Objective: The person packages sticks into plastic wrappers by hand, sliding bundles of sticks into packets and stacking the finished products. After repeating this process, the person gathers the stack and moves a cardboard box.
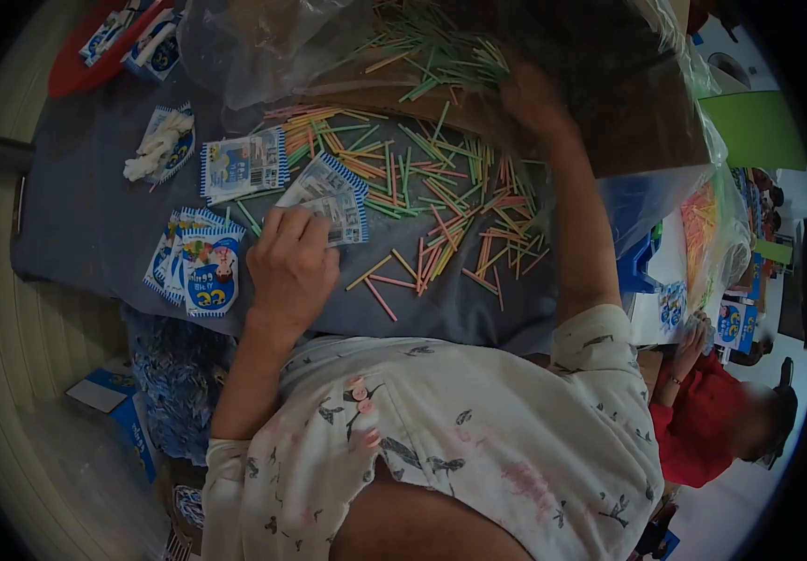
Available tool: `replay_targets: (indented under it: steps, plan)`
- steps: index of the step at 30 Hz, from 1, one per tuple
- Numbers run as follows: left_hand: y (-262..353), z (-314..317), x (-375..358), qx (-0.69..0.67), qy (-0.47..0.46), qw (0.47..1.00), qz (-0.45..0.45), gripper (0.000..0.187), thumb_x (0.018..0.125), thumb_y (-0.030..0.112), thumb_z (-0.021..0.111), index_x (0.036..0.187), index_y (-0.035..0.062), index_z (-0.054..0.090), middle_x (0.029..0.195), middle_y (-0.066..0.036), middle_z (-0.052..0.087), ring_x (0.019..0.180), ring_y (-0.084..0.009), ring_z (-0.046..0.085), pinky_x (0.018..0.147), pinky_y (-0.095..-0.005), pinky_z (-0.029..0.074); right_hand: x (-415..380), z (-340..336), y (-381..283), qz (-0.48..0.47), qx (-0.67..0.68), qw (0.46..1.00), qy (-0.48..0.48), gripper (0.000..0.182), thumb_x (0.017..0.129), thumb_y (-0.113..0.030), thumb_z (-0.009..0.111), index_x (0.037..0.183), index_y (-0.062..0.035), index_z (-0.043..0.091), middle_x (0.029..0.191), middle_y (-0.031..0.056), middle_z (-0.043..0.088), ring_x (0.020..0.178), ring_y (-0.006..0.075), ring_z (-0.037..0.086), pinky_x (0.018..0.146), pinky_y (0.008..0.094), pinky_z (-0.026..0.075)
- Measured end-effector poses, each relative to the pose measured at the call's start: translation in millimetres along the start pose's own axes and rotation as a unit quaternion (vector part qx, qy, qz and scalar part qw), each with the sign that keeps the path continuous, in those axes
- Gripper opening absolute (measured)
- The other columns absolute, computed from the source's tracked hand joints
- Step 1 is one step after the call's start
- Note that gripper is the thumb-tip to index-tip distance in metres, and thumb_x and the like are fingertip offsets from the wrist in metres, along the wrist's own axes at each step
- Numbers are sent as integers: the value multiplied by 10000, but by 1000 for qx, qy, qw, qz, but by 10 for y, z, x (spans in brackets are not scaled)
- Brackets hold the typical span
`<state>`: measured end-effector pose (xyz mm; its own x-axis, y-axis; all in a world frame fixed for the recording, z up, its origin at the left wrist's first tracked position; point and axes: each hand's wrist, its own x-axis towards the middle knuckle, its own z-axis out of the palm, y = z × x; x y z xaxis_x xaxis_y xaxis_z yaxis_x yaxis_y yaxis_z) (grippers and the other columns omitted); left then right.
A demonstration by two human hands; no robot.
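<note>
My left hand point(291, 262) is closed on a small printed paper packet point(329, 198) with a blue striped edge, held just above the grey cloth point(95, 224). My right hand point(534, 98) reaches far forward into a heap of thin coloured sticks point(441, 201) spread over the cloth, near the brown cardboard point(628, 103); its fingers are blurred and dim, so I cannot make out whether they grip any sticks. More sticks point(432, 47) lie inside a clear plastic bag at the top.
A stack of printed packets point(200, 266) lies left of my left hand, with another packet point(243, 164) beyond it. A red tray point(95, 56) holds more packets at top left. A person in red point(712, 416) sits at the right beside bagged sticks point(703, 224).
</note>
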<state>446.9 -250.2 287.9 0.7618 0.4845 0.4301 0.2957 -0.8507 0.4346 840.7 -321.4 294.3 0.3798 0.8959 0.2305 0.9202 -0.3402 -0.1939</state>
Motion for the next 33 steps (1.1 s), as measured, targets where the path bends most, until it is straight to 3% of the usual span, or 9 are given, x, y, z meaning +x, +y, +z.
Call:
replay_targets:
  steps: [5, 7, 13, 17, 19, 25, 26, 31, 33]
  plan:
    - [-77, -75, 76, -42, -42, 997, -46, 283, 675, -48, 679, 953, 5, 681, 908, -115, 603, 873, -314, 583, 742, -409, 483, -106, 194, 86, -91, 61, 984, 144, 473, 825, -182, 644, 1273, -49, 570, 1019, 268, 661, 975, 442, 630, 778, 493, 519]
    - [-172, -42, 72, -78, 4, 997, -22, 289, 686, -48, 675, 971, -2, 676, 920, -116, 600, 882, -317, 579, 737, -407, 481, -141, 173, 57, 31, 239, 958, 157, 389, 845, -275, 715, 1143, -32, 656, 1017, 227, 690, 975, 394, 665, 777, 425, 521]
    - [-134, 16, -24, 2, -1, 1000, 13, 244, 696, -47, 661, 934, -1, 677, 906, -104, 591, 871, -306, 567, 721, -401, 496, -231, -469, -873, 240, 405, 868, 158, 515, 924, -483, 630, 1162, -26, 650, 1137, 83, 658, 1057, 190, 603, 906, 371, 470]
    - [-95, -92, -53, -42, 20, 999, -21, 275, 688, -78, 643, 951, -7, 684, 923, -117, 597, 878, -302, 569, 734, -386, 500, -69, 378, -125, 132, 286, 940, 128, 349, 970, -357, 597, 1123, -59, 696, 1039, 54, 694, 967, 146, 620, 830, 316, 484]
    - [-181, -113, -101, -83, 8, 996, -3, 281, 689, -82, 650, 959, -12, 690, 919, -119, 597, 870, -293, 566, 730, -378, 493, -78, 333, -191, 44, 424, 899, 102, 367, 984, -354, 575, 1166, -50, 670, 1090, 75, 686, 1022, 160, 615, 870, 328, 483]
    - [-186, -96, 16, -28, 49, 998, 35, 228, 709, -46, 684, 935, -16, 695, 885, -110, 589, 843, -286, 562, 721, -384, 477, -130, 8, -526, 95, 627, 736, 238, 276, 927, -275, 675, 1042, -26, 702, 986, 67, 694, 860, 151, 644, 756, 339, 508]
    - [-178, -81, -4, -28, 49, 998, 35, 228, 709, -46, 684, 935, -16, 695, 885, -110, 589, 843, -286, 562, 721, -384, 477, -129, -12, -580, 95, 626, 736, 238, 276, 927, -275, 675, 1042, -26, 702, 986, 67, 694, 860, 151, 644, 756, 339, 508]
    - [-113, -125, -78, -32, 0, 999, -26, 150, 776, -2, 685, 926, -12, 695, 893, -108, 610, 854, -294, 578, 721, -391, 482, -78, 343, -259, 77, 299, 940, 146, 276, 898, -307, 706, 944, -35, 720, 812, 8, 678, 698, 117, 608, 631, 310, 493]
    - [-172, -154, -77, -51, -13, 998, -36, 157, 781, 3, 686, 937, -16, 688, 921, -118, 614, 867, -299, 581, 729, -394, 484, -97, 213, -435, 144, 422, 886, 125, 297, 901, -333, 696, 954, -43, 725, 814, 19, 677, 711, 122, 611, 643, 317, 493]
